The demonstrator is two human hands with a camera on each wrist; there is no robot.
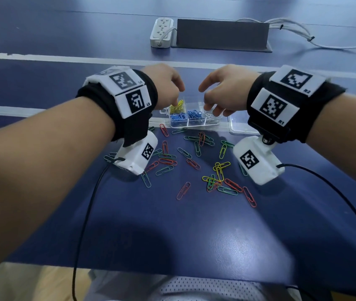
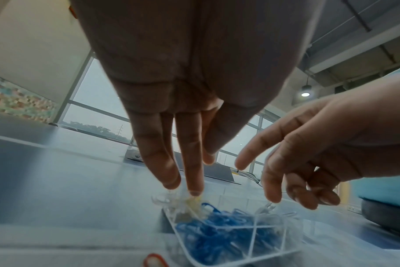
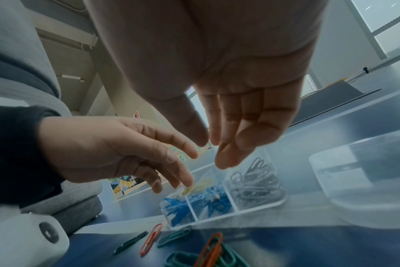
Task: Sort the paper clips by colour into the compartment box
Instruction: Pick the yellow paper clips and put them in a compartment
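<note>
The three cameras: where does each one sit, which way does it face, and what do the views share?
Head: above, facing forward and down at the compartment box and the loose clips; both forearms show.
Left wrist: under the left hand, facing along its fingers down to the box.
Right wrist: under the right hand, likewise facing the box.
Shared: the box and both hands.

The right hand [image 3: 217, 86] hangs with fingers straight over the compartment box [image 3: 258, 209], holding nothing. The left hand [image 3: 117, 150] reaches toward the yellow clips [image 3: 195, 186]. Red and green clips [image 3: 208, 252] lie on the counter [image 3: 308, 249].
</note>
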